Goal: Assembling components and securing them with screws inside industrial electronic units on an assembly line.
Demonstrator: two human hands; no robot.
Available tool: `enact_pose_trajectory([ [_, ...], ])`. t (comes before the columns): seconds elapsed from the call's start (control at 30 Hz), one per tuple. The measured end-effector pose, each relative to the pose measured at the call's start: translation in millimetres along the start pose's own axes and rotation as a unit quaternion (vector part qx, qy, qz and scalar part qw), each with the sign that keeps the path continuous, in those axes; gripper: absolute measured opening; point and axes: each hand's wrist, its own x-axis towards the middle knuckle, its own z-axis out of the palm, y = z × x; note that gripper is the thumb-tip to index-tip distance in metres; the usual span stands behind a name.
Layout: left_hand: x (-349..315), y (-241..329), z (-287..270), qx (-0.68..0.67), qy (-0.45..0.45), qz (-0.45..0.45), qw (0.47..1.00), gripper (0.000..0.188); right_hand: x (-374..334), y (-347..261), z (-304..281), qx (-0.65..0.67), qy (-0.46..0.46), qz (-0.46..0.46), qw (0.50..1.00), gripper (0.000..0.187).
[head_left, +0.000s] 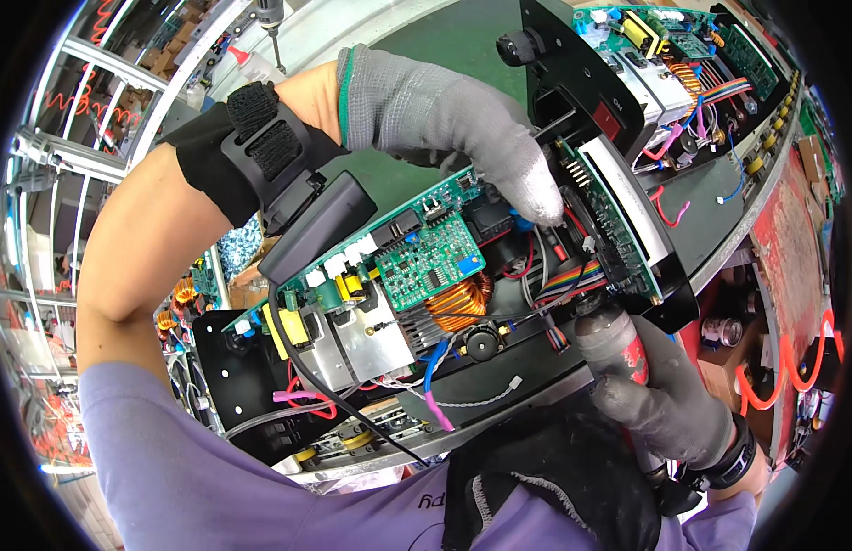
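i see right hand (672, 402) wrapped round dark tool (604, 336), likely for control; left hand (453, 103) arched over circuit board (428, 262), can't tell grip

The person wears a purple short-sleeved shirt (191, 441) with dark letters, gray gloves on the left hand (462, 110) and right hand (674, 395), the left cuff (345, 96) green, and black wrist straps (259, 129), one carrying a black box (320, 225) with a thin black cord (302, 363).
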Motion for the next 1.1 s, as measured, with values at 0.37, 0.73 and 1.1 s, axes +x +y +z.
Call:
enact_pose_trajectory([
  [0.37, -3, 7, 6, 0.019, 0.033, -0.003, 0.999, 0.049, 8, 10, 2, -0.025, -0.002, -0.025, 0.999, 0.061],
  [0.73, -106, 69, 75, 0.381, 0.332, 0.015, 0.863, 0.059, -47, 45, -41, -0.139, 0.007, 0.084, 0.987, 0.079],
  [1.1, -165, -26, 244, 0.169, 0.841, 0.037, 0.513, 0.052, -36, 78, -50, 0.015, -0.04, -0.026, 0.999, 0.069],
])
